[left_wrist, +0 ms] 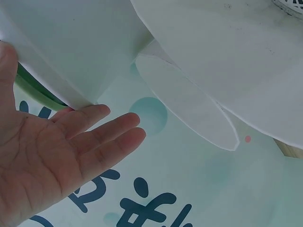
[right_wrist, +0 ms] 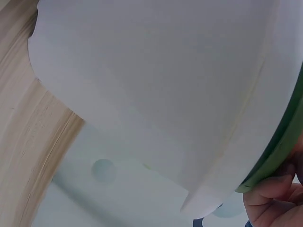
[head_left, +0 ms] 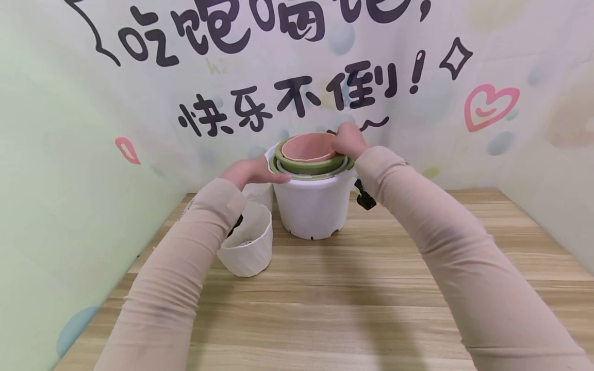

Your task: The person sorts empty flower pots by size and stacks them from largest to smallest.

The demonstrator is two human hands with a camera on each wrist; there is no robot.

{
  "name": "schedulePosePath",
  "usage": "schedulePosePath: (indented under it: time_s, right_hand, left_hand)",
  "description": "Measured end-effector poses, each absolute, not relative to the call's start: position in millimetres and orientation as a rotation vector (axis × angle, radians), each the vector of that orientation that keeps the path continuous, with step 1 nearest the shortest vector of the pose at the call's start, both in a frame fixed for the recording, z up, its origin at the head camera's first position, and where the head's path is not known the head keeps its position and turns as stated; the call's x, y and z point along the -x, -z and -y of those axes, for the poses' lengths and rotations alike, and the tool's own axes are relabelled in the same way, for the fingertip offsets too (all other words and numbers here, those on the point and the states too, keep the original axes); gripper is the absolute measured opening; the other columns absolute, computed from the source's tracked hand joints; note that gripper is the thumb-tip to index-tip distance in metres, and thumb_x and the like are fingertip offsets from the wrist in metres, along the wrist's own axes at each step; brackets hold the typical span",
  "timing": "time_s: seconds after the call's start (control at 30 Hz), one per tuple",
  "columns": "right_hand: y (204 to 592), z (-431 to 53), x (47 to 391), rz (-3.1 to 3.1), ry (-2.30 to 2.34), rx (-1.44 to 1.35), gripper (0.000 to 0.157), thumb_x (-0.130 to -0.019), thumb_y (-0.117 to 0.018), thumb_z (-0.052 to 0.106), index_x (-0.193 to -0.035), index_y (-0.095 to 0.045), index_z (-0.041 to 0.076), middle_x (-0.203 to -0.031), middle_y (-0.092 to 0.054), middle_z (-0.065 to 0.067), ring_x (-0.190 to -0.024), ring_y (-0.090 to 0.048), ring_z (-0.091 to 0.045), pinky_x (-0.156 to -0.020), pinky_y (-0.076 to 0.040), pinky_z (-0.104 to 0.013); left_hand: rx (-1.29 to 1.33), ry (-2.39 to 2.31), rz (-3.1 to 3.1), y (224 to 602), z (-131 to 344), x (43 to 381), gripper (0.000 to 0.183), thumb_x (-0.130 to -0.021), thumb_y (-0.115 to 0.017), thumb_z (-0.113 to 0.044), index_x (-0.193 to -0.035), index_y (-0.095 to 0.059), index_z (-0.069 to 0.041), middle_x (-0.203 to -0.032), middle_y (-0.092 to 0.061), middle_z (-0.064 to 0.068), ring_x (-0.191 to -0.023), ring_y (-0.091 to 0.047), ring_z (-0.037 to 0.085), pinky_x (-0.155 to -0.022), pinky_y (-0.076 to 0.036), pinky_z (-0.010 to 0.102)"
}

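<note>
Several plant pots stand nested in a large white pot [head_left: 312, 206]. The pink pot [head_left: 306, 147] is innermost, with a green pot [head_left: 310, 167] around it and a grey-white rim and another green rim below. My right hand [head_left: 349, 140] pinches the right rim of the pink pot. In the right wrist view its curled fingers [right_wrist: 274, 201] are beside a green rim [right_wrist: 272, 165]. My left hand [head_left: 255, 171] touches the left side of the stack, its thumb along the rim. In the left wrist view the other fingers [left_wrist: 109, 142] extend fairly straight, beyond the white pot's edge.
A smaller white pot [head_left: 248, 247] stands at the left front of the stack, partly behind my left forearm. Another white pot [head_left: 260, 193] is behind it. The wooden table [head_left: 315, 304] meets a printed cloth backdrop [head_left: 417, 139] at the back and sides.
</note>
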State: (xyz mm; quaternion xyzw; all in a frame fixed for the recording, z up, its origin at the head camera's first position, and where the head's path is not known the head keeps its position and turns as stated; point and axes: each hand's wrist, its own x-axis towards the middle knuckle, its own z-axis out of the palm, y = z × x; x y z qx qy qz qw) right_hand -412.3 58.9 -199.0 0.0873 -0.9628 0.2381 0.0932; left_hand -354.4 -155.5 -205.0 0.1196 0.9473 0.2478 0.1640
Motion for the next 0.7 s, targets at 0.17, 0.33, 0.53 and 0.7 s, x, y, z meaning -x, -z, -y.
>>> schedulePosePath:
  time_s: [0.17,0.33,0.53,0.7]
  right_hand:
    - [200,-59,415,2.925,-0.597,-0.254,0.01,-0.068,-0.044,0.001,-0.062,-0.039,0.007,-0.066,-0.038,-0.006,-0.063,-0.037,-0.02,-0.056,-0.033,-0.026]
    - [200,-59,417,2.946,-0.591,-0.254,0.01,-0.068,-0.044,0.001,-0.061,-0.039,0.007,-0.066,-0.038,-0.006,-0.063,-0.037,-0.02,-0.056,-0.034,-0.026]
    - [196,-66,420,2.986,-0.692,-0.292,0.018,-0.067,-0.041,0.002,-0.051,-0.036,0.01,-0.049,-0.038,-0.001,-0.044,-0.041,-0.014,-0.044,-0.036,-0.022]
    - [187,-76,421,3.066,-1.0,-0.283,0.014,-0.072,-0.04,0.003,-0.067,-0.053,0.0,-0.047,-0.045,-0.001,-0.038,-0.045,-0.01,-0.045,-0.045,-0.023]
  left_hand:
    - [-0.351,-0.702,-2.705,205,156,356,0.078,-0.075,-0.054,-0.043,-0.132,-0.01,-0.012,-0.135,-0.014,0.011,-0.12,-0.019,0.023,-0.098,-0.019,0.037]
    - [-0.342,-0.704,-2.7,206,156,356,0.078,-0.075,-0.054,-0.043,-0.131,-0.011,-0.011,-0.135,-0.014,0.012,-0.12,-0.019,0.024,-0.098,-0.02,0.037]
    - [-0.381,-0.723,-2.699,206,156,356,0.077,-0.076,-0.054,-0.04,-0.132,-0.01,-0.011,-0.134,-0.016,0.012,-0.119,-0.02,0.023,-0.098,-0.019,0.036]
    - [-0.395,-0.743,-2.697,209,157,360,0.078,-0.074,-0.055,-0.042,-0.132,-0.01,-0.012,-0.133,-0.017,0.01,-0.119,-0.021,0.022,-0.098,-0.02,0.034]
